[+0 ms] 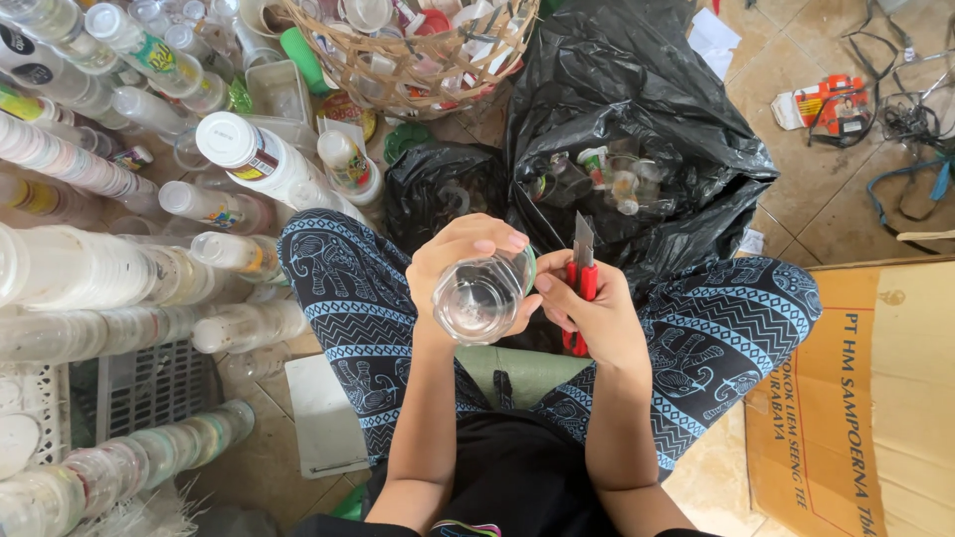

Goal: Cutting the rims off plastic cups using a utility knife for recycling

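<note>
Clear plastic cup [481,296]: held over the lap, between the knees, mouth tilted toward the camera; it looks empty inside.
Left hand [460,261]: fingers wrapped around the cup's wall from above, closed on it.
Right hand [587,316]: fingers closed around a red utility knife [581,278], blade pointing up and away, just beside the cup's rim; the thumb touches the rim.
Doing the step well: judging by the pose, the blade works at the rim, so the cup needs a firm hold with the left fingers kept off the edge where the blade meets it, and cuts should be short and directed away from that hand.
Black plastic bag [637,109]: open on the floor just beyond the knees, holding clear cups and scraps with bits of colour.
Woven basket [418,75]: farther ahead, filled with small lids and foil pieces, white and red.
Stacked cups [90,273]: long nested rows lying at the left, with capped bottles above them.
Cardboard box [865,398]: at the right; what it holds cannot be told.
</note>
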